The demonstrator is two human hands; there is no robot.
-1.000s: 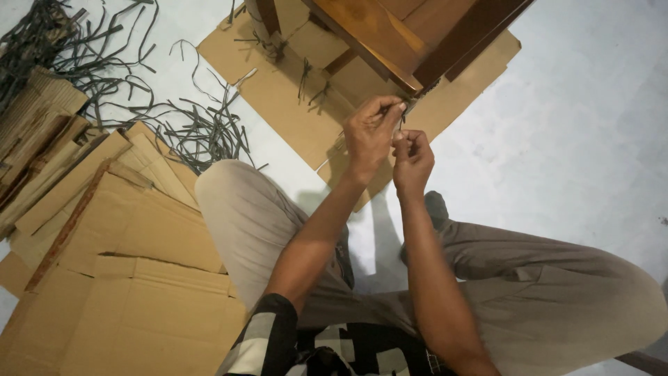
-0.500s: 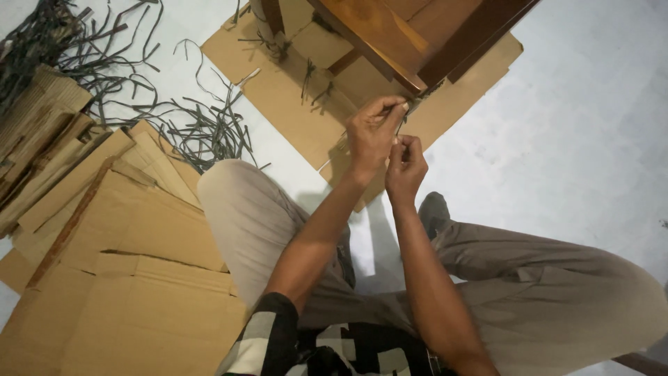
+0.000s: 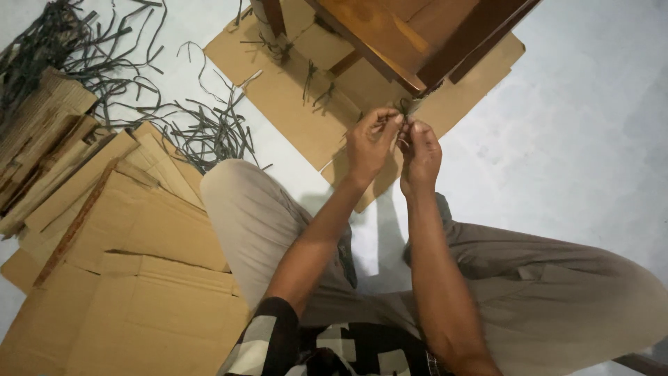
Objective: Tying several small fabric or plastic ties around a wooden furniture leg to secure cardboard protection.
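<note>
You've got a thin dark strap (image 3: 404, 106) pinched between both hands, right up against the corner of the wooden furniture piece (image 3: 390, 35). Your left hand (image 3: 371, 141) has thumb and fingers closed on it from the left, and your right hand (image 3: 420, 154) is pressed in just beside it, fingertips nipping the same bit, so the two hands are basically touching. The strap itself is tiny in view and mostly hidden by your fingers, so can't tell how it's looped.

The wooden piece sits on a flat cardboard sheet (image 3: 292, 90) laid on the pale floor (image 3: 577, 139), with a few loose strap bits lying on that sheet too. You're sitting on the floor, knees apart in beige trousers (image 3: 243, 216), arms reaching out between them.

Off to your left there's a stack of folded cardboard (image 3: 118, 264) touching your left leg, and beyond it a messy pile of dark straps (image 3: 104, 76) spread over the floor.
</note>
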